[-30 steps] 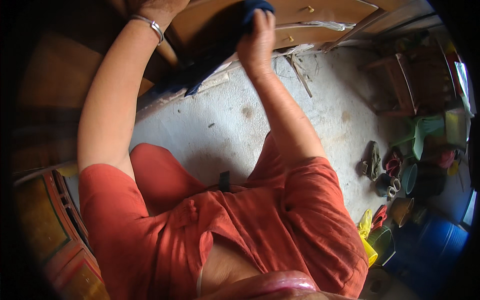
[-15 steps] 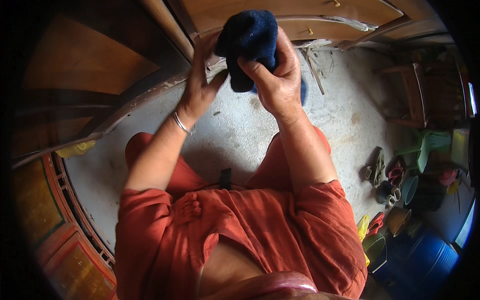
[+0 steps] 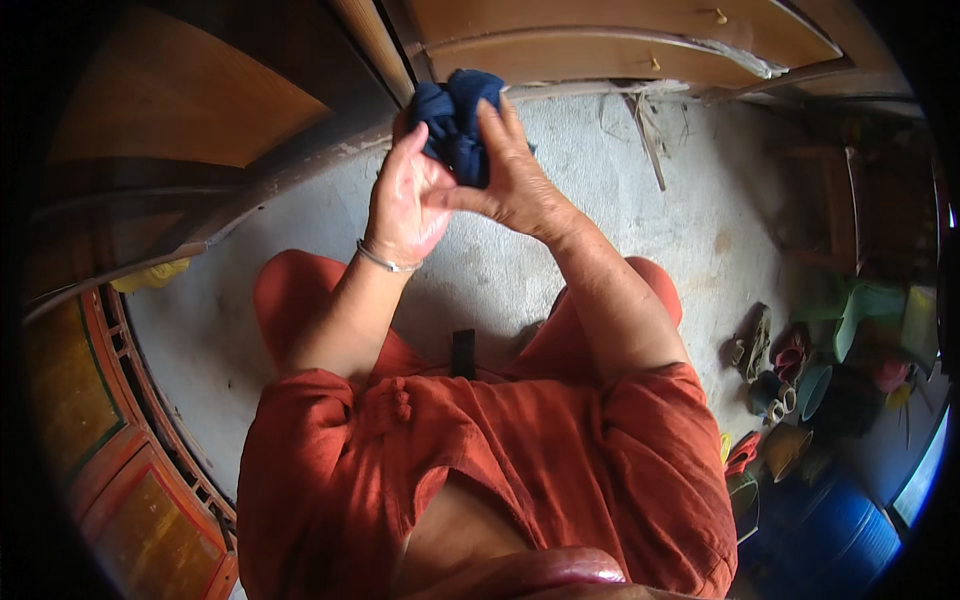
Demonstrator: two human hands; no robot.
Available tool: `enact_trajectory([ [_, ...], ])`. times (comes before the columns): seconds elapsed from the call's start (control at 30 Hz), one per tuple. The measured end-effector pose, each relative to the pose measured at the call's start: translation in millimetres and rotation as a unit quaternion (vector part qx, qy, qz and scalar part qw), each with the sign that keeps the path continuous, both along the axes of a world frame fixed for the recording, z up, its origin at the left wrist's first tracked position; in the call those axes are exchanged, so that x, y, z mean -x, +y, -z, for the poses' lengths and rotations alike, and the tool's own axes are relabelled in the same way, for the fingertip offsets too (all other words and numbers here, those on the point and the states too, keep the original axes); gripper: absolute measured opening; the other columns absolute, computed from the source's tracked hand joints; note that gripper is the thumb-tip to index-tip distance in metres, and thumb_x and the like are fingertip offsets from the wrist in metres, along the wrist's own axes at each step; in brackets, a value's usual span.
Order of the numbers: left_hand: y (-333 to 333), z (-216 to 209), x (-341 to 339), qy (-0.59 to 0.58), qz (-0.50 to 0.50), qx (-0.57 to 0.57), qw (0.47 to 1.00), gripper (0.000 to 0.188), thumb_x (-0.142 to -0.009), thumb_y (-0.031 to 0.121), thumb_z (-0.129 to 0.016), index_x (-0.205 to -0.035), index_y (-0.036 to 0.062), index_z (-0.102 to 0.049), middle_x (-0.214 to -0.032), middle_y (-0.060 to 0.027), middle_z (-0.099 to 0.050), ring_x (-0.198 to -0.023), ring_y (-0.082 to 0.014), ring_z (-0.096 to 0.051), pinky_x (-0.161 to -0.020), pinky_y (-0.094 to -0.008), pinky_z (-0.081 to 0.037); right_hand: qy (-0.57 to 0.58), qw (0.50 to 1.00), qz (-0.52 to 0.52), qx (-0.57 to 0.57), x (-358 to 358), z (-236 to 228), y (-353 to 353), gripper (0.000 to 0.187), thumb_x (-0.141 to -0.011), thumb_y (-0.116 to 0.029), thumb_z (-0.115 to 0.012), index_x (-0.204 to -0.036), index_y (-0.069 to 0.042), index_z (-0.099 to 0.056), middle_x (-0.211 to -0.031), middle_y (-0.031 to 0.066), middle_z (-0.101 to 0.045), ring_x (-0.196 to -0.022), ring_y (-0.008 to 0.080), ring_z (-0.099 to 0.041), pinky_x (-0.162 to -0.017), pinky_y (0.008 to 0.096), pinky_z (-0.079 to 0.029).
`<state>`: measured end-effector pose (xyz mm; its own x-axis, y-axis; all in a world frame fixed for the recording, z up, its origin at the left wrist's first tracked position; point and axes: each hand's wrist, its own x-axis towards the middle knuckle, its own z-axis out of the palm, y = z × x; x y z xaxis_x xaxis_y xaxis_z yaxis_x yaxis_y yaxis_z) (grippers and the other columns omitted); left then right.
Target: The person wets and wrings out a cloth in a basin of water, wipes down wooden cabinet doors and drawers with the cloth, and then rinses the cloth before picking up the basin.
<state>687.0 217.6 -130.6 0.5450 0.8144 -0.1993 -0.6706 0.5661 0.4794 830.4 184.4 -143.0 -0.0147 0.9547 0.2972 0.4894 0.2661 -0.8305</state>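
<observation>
A crumpled bundle of dark blue cloth (image 3: 456, 122) is held between my two hands, out in front of my knees above the floor. Along its near left side, my left hand (image 3: 408, 200) cups it with the palm partly turned up and the thumb against the fabric; a silver bangle sits on that wrist. My right hand (image 3: 515, 185) grips the cloth from the right, fingers over its right edge and thumb reaching toward the left palm. Some left fingers are hidden behind the bundle. The cloth is bunched, so its exact kind cannot be made out.
Wooden drawers (image 3: 600, 55) stand ahead, and a dark wooden cabinet (image 3: 200, 90) rises at the left. Dry stalks (image 3: 648, 140) lie on the grey floor (image 3: 620, 200). Shoes (image 3: 755, 345), a green plastic chair (image 3: 855, 315) and a blue barrel (image 3: 835, 535) are at the right.
The cloth has come slightly nearer and left, going from a longer, smoother shape to a crumpled bundle. My left hand has turned palm up and closed in on it.
</observation>
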Motion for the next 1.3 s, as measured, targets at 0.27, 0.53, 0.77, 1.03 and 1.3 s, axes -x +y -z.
enact_trajectory([
  [0.27,24,-62,2,0.398,-0.067,-0.516,0.756,0.033,-0.088,-0.007,-0.046,-0.120,0.0012,-0.051,-0.115,-0.0126,-0.061,-0.109,-0.0209,-0.060,-0.089,-0.0290,-0.048,0.532,0.837,0.068,0.109,-62,-27,20,0.035,-0.087,-0.009,-0.061,-0.120,-0.006,-0.049,-0.098,0.0081,-0.062,-0.080,0.0184,-0.062,-0.070,0.0302,-0.052],
  [0.53,70,-116,-34,0.488,-0.226,-0.774,0.335,0.043,-0.069,-0.008,-0.059,-0.109,0.0077,-0.062,-0.139,-0.0091,-0.043,-0.136,-0.0289,-0.031,-0.112,-0.0474,-0.025,0.571,0.812,0.066,0.100,-73,-8,11,0.036,-0.085,-0.010,-0.060,-0.119,-0.005,-0.048,-0.099,0.0106,-0.061,-0.087,0.0215,-0.061,-0.079,0.0332,-0.050],
  [0.77,59,-84,-3,0.566,-0.209,-0.731,0.318,0.033,-0.073,-0.003,-0.057,-0.104,0.0054,-0.062,-0.129,-0.0114,-0.050,-0.130,-0.0268,-0.039,-0.108,-0.0453,-0.031,0.555,0.820,0.069,0.118,-64,-13,9,0.035,-0.086,-0.009,-0.058,-0.120,-0.005,-0.048,-0.099,0.0115,-0.061,-0.086,0.0240,-0.062,-0.077,0.0352,-0.051],
  [1.03,38,62,57,0.609,0.033,-0.596,0.523,0.028,-0.070,-0.007,-0.053,-0.095,0.0008,-0.062,-0.103,-0.0150,-0.063,-0.103,-0.0305,-0.058,-0.092,-0.0382,-0.046,0.540,0.821,0.079,0.166,-65,1,20,0.035,-0.085,-0.010,-0.064,-0.117,-0.005,-0.051,-0.095,0.0085,-0.062,-0.079,0.0200,-0.062,-0.071,0.0305,-0.052],
  [1.3,39,96,78,0.655,0.217,-0.439,0.575,0.029,-0.086,0.009,-0.048,-0.113,0.0070,-0.058,-0.093,-0.0182,-0.065,-0.090,-0.0326,-0.063,-0.081,-0.0387,-0.049,0.158,0.972,0.101,-0.141,9,-67,41,0.043,-0.078,-0.006,-0.069,-0.118,-0.003,-0.053,-0.108,0.0097,-0.058,-0.090,0.0192,-0.058,-0.081,0.0289,-0.046],
])
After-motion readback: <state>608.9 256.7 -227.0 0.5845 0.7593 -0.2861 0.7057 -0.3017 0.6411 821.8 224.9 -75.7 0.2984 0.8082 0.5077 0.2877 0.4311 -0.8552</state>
